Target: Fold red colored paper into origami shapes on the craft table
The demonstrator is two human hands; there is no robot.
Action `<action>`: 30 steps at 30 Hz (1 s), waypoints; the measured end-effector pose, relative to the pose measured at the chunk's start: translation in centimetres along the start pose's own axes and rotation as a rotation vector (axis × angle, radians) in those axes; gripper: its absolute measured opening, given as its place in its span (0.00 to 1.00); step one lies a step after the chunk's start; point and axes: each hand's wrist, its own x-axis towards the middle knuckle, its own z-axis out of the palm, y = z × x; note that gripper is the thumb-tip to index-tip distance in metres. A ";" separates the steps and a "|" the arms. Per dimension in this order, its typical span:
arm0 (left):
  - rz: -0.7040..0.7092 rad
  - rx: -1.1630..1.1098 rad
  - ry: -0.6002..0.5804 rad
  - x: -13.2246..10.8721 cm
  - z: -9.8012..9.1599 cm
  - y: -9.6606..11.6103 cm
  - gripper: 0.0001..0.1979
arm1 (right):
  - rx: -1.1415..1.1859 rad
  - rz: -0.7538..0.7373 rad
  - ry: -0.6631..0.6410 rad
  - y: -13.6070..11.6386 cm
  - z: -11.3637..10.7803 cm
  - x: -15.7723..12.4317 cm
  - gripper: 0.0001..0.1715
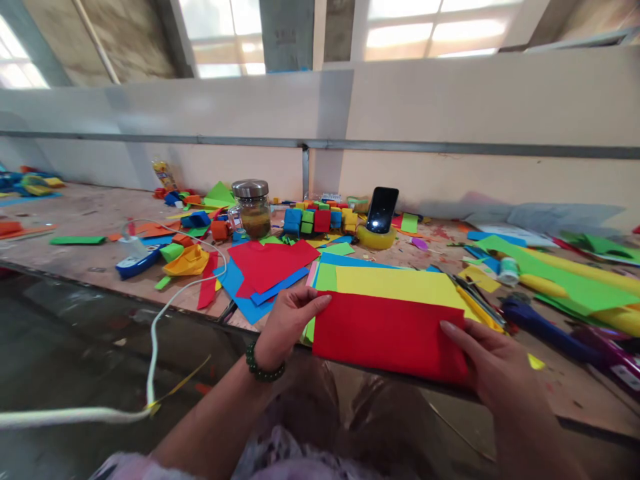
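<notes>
A red sheet [385,337], perhaps paper or thin foam, is held up at the table's front edge between both hands. My left hand [287,323] pinches its upper left corner between thumb and fingers. At its right end, my right hand [493,360] grips the sheet with the thumb on the front; the other fingers are partly hidden behind. Directly behind lies a yellow sheet [400,283] on a stack of coloured sheets, with green and blue edges showing at the left. More red sheets [273,263] lie loose over blue ones beyond my left hand.
A lidded glass jar [255,217] and a row of coloured paper cubes [320,220] stand at the back. A phone [383,210] leans on a yellow roll of tape [375,238]. Blue-handled tool [545,327] lies right; a white cord [155,333] hangs over the left edge.
</notes>
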 end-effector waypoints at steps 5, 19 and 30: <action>-0.013 0.010 -0.002 -0.1 0.1 0.2 0.17 | -0.050 -0.002 0.025 -0.7 0.6 -0.5 0.10; -0.009 0.023 -0.020 -0.3 0.3 0.5 0.18 | 0.009 0.033 0.024 -0.5 0.3 -0.7 0.09; 0.016 0.053 -0.014 -0.5 0.1 0.6 0.18 | -0.024 0.013 -0.007 -0.3 -0.1 -0.8 0.12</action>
